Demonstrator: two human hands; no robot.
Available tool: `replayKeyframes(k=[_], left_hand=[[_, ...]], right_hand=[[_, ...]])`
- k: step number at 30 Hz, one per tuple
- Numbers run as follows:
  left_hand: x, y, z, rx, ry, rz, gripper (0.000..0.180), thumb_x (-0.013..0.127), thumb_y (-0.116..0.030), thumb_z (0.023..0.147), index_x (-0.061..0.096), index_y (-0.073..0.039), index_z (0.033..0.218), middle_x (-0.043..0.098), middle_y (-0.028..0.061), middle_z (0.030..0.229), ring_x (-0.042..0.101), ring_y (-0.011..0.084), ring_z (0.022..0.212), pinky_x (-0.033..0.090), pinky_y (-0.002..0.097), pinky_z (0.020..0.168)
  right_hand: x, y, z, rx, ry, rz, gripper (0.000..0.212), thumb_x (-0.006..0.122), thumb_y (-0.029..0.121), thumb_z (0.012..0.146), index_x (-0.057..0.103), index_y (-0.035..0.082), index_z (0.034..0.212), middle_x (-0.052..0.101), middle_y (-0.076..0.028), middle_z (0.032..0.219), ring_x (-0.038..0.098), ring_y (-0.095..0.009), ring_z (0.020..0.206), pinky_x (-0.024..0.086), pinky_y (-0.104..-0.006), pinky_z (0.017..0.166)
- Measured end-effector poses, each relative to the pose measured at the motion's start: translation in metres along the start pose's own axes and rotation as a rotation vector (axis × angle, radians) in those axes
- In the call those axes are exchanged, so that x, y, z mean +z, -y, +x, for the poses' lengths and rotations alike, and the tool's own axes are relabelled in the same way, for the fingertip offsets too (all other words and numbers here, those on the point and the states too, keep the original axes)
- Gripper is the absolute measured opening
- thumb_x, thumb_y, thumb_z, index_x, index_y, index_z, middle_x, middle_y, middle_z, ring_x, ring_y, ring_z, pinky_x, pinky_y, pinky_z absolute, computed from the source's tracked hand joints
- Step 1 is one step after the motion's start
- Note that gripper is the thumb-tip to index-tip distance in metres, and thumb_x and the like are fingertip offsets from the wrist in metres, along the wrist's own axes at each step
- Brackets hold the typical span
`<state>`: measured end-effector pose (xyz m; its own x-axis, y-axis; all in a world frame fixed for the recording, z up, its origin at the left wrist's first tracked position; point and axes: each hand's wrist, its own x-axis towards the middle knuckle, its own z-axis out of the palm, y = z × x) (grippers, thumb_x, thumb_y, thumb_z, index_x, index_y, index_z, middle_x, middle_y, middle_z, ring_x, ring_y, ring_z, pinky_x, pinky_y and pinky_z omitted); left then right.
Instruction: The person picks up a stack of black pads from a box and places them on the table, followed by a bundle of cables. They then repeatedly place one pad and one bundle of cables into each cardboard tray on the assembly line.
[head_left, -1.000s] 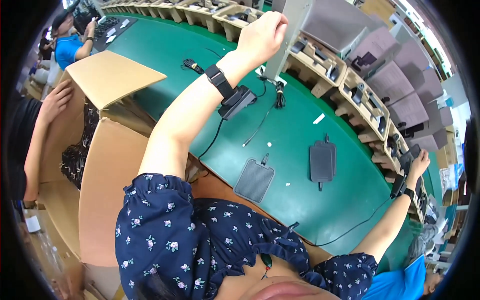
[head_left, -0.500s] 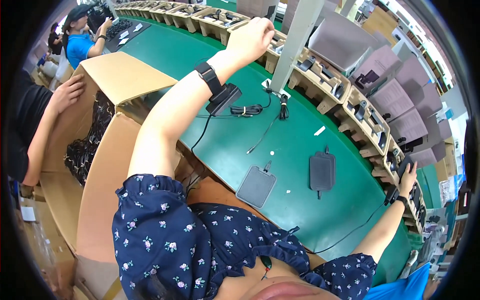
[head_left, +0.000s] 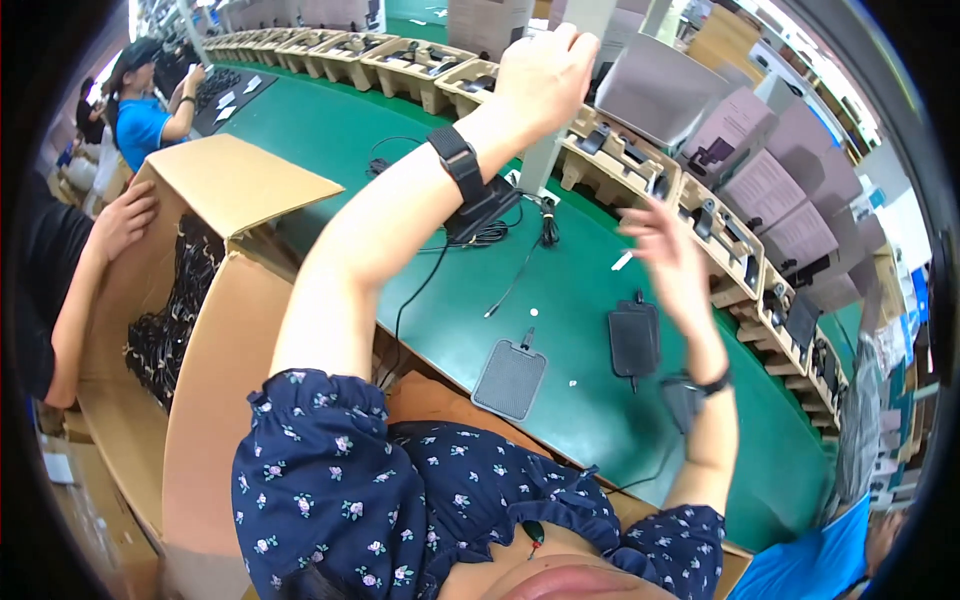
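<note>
Head view, left hand (head_left: 545,80): hung raised in front of a tall light-grey metal post (head_left: 542,165), above the far part of a green bench (head_left: 560,300); curled its fingers inward; could not tell of any pinch.
Head view, right hand (head_left: 675,270): hovered blurred above the bench, near the trays; spread its fingers loosely leftward.
Overlapping flat black rectangular pads with short connectors (head_left: 634,340): lay on the bench, just left of the right forearm.
Single dark-grey textured rectangular pad (head_left: 509,380): lay near the bench's near edge, apart from the overlapping pair.
Bundled black cable (head_left: 549,222): lay at the post's foot, trailing a thin lead toward the single pad.
Tan moulded-pulp trays (head_left: 600,165): curved in a row along the bench, bearing black parts.
Flat black slab (head_left: 803,320): rested on a tray, well right of the right hand.
Open brown cardboard carton (head_left: 220,400): stood at left, holding bunched black cables (head_left: 170,335).
Co-worker's hand (head_left: 127,220): rested against the carton's upper edge.
</note>
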<state>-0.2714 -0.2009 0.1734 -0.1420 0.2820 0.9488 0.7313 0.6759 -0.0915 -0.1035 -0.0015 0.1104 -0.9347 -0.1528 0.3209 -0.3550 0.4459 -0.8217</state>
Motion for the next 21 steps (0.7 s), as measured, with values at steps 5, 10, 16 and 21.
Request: replayKeyframes(k=[5, 10, 16, 21], left_hand=[[-0.014, -0.035, 0.017, -0.783, -0.002, -0.914, 0.013, 0.053, -0.014, 0.082, 0.052, -0.003, 0.088, 0.061, 0.0093, 0.079, 0.062, 0.0177, 0.060, 0.048, 0.0296, 0.053], [0.002, 0.000, 0.002, -1.231, 0.041, -1.492, 0.016, 0.049, -0.013, 0.085, 0.051, 0.001, 0.092, 0.060, 0.0117, 0.084, 0.061, 0.0192, 0.067, 0.050, 0.0266, 0.059], [0.026, 0.005, -0.043, -1.563, 0.196, -1.836, 0.015, 0.048, -0.014, 0.086, 0.052, 0.001, 0.089, 0.059, 0.0086, 0.079, 0.059, 0.0181, 0.070, 0.051, 0.0298, 0.065], [0.029, -0.043, -0.057, -1.702, 0.573, -1.731, 0.019, 0.056, -0.023, 0.084, 0.056, -0.004, 0.088, 0.061, 0.0055, 0.082, 0.057, 0.0148, 0.077, 0.046, 0.0269, 0.075]], right_hand=[[0.105, 0.050, 0.030, -0.082, 0.270, 0.828, 0.087, 0.065, 0.038, 0.079, 0.011, 0.006, 0.140, 0.029, -0.015, 0.138, 0.035, -0.024, 0.124, 0.031, -0.0412, 0.101], [0.110, 0.064, 0.021, -0.090, 0.137, 0.860, 0.069, 0.065, 0.015, 0.079, 0.028, 0.009, 0.136, 0.037, -0.013, 0.132, 0.039, -0.028, 0.120, 0.032, -0.0407, 0.099], [0.103, 0.065, 0.040, -0.796, -0.089, -0.498, 0.054, 0.072, 0.013, 0.061, 0.058, 0.016, 0.113, 0.049, -0.011, 0.117, 0.050, -0.031, 0.101, 0.038, -0.0398, 0.090], [0.100, 0.058, 0.056, -0.910, -0.087, -0.408, 0.044, 0.074, 0.023, 0.061, 0.058, 0.008, 0.099, 0.057, -0.006, 0.085, 0.052, -0.024, 0.078, 0.041, -0.0341, 0.070]])
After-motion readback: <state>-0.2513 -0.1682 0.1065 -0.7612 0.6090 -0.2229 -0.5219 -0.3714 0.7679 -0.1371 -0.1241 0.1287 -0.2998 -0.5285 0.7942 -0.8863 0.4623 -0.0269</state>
